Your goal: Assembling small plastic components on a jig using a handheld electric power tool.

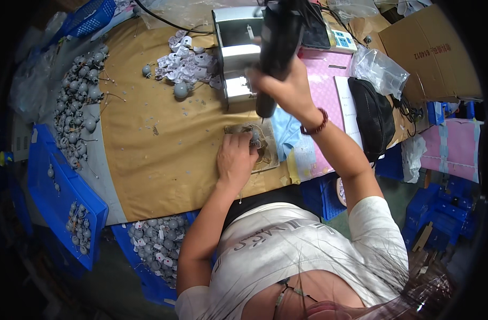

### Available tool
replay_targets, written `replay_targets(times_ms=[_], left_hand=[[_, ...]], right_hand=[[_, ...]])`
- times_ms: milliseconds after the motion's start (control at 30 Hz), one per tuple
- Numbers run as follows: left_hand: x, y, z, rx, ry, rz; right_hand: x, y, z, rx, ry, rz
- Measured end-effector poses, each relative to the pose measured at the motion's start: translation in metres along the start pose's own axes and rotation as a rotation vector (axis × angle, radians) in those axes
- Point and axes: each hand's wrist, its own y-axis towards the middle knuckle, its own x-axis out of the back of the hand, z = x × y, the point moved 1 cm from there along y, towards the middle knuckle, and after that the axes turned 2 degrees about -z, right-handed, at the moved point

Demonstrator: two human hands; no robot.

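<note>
My right hand (291,88) is wrapped round a black electric screwdriver (277,45), held upright with its thin bit pointing down over the table. Below it, my left hand (236,157) rests on a flat, clear-looking fixture plate (269,160) near the table's front edge. Its fingers are closed on a small grey round part (255,140), which they partly hide. The bit hangs above this part and looks apart from it. A thin wire end (240,198) shows below my left wrist.
White plastic pieces (193,64) and a grey ball part (181,89) lie beside a metal box (236,50). Many wired grey parts (76,101) line the left side. Blue bins (68,192) stand there too. At right are a black pouch (369,114) and a cardboard box (428,53).
</note>
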Motion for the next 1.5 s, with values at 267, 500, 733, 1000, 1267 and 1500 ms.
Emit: replay_targets(times_ms=[267, 500, 733, 1000, 1267, 1500], left_hand=[[-0.005, 0.002, -0.001, -0.008, 0.017, -0.027], [-0.002, 0.002, -0.003, -0.008, -0.004, -0.068], [-0.004, 0.0, 0.002, -0.048, 0.004, -0.02], [0.006, 0.006, 0.001, -0.091, -0.128, -0.016], [0.01, 0.008, -0.002, -0.094, -0.216, -0.022], [0.0, 0.003, 0.005, -0.066, -0.089, 0.007]], right_hand=[[-0.001, -0.065, -0.01, 0.047, 0.1, 0.159], [0.001, -0.075, -0.02, 0.071, 0.097, 0.213], [0.005, -0.08, -0.021, 0.307, -0.257, 0.254], [0.006, -0.095, -0.03, 0.237, 0.028, 0.357], [0.003, -0.1, -0.028, 0.196, 0.039, 0.367], [0.006, -0.095, -0.035, 0.248, -0.308, 0.3]])
